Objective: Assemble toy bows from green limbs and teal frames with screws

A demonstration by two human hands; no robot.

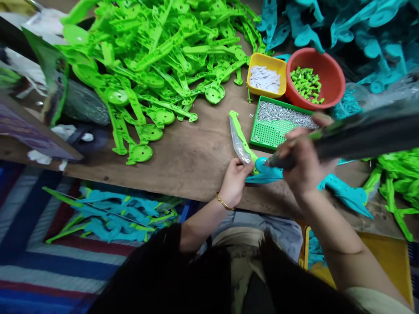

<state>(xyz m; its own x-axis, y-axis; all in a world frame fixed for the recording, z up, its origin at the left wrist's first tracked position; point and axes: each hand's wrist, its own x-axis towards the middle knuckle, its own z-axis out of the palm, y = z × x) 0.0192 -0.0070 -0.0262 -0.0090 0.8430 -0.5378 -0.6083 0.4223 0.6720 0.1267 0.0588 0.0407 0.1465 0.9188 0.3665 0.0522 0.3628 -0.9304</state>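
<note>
My left hand [233,181] is closed on a green-and-blue plastic piece [242,137] near the table's front edge. One green arm of it points away from me, with a curved, silvery, see-through strip along its side. Its blue part [266,172] lies to the right of my fingers. My right hand [304,161] is wrapped round a dark power screwdriver [353,131], blurred by motion. The driver's tip is at the round blue joint of the piece. Just beyond, a green perforated tray [268,133] holds many small silvery screws.
A big heap of green plastic parts [157,56] covers the back left. A yellow tub [283,65] with white pieces and a red bowl [335,83] with green bits stand behind the tray. Blue parts [376,26] pile up at back right. Assembled pieces [118,213] lie below, left.
</note>
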